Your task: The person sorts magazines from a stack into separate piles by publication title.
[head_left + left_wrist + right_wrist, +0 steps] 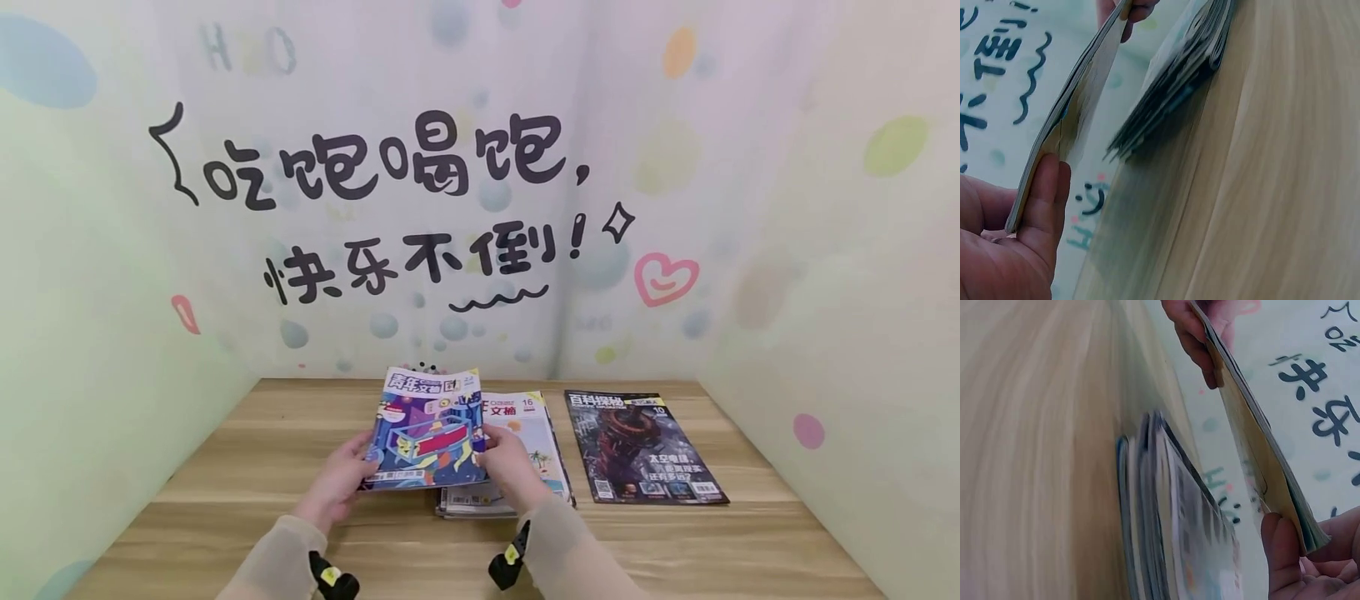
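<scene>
Both hands hold one magazine (pixel 427 433) with a purple and blue cover, raised above the table. My left hand (pixel 341 479) grips its left edge, thumb on the cover and fingers beneath, as the left wrist view shows with the left hand (pixel 1016 231). At the opposite edge my right hand (pixel 513 462) pinches it the same way; the right wrist view shows that right hand (pixel 1316 556) close up. Partly hidden behind and below the held magazine lies a stack of magazines (pixel 536 442), the top one with a light beach cover.
A dark magazine (pixel 645 450) lies alone on the wooden table (pixel 262 458), to the right of the stack. Printed walls (pixel 420 67) with black lettering enclose the table at the back and on both sides.
</scene>
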Motion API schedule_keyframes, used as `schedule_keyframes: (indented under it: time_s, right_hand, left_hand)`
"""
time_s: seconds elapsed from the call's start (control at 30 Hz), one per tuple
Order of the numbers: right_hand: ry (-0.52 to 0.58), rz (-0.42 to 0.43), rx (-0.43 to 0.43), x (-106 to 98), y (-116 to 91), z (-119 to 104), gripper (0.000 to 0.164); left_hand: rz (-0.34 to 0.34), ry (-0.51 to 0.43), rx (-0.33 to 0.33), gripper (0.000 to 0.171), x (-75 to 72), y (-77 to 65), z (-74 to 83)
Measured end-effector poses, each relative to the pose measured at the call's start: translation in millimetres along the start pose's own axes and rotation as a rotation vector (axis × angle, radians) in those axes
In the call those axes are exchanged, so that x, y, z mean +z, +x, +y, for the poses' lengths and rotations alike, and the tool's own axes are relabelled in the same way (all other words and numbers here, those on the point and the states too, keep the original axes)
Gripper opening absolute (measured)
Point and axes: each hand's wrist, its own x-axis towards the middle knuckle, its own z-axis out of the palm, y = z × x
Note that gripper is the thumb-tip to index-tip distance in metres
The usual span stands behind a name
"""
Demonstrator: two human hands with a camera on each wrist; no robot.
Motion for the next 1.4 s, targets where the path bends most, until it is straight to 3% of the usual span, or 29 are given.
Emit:
schedule_keyframes:
  time_s: [0.3,0.53,0.77,0.97,1.13,1.27,1.4]
  right_hand:
    - [0.081,-0.048,0.015,46,1,-9,0.058]
    - [0.134,-0.123,0.076,71,-1,-13,0.053]
    - [0.196,-0.180,0.153,84,-7,-11,0.051]
    - [0.088,-0.180,0.166,91,-12,-9,0.053]
    - [0.011,-0.202,0.134,97,-15,-9,0.059]
    - [-0.029,-0.198,0.080,101,-18,-8,0.044]
    - [-0.050,-0.185,0.047,105,-18,-7,0.034]
  left_hand:
    - [-0.007,0.020,-0.066,0.065,-50.5,-2.6,-6.8]
    - [0.010,0.014,-0.122,0.067,-77.7,-6.3,-11.6]
    - [0.029,0.048,-0.155,0.067,-90.2,-5.5,-14.9]
    - [0.015,0.111,-0.155,0.067,-98.2,-4.1,-17.3]
    - [0.020,0.251,-0.154,0.063,-102.9,-2.4,-15.7]
    - [0.043,0.395,-0.133,0.058,-105.6,-1.6,-14.4]
    - [0.073,0.468,-0.113,0.055,-108.8,-1.6,-14.6]
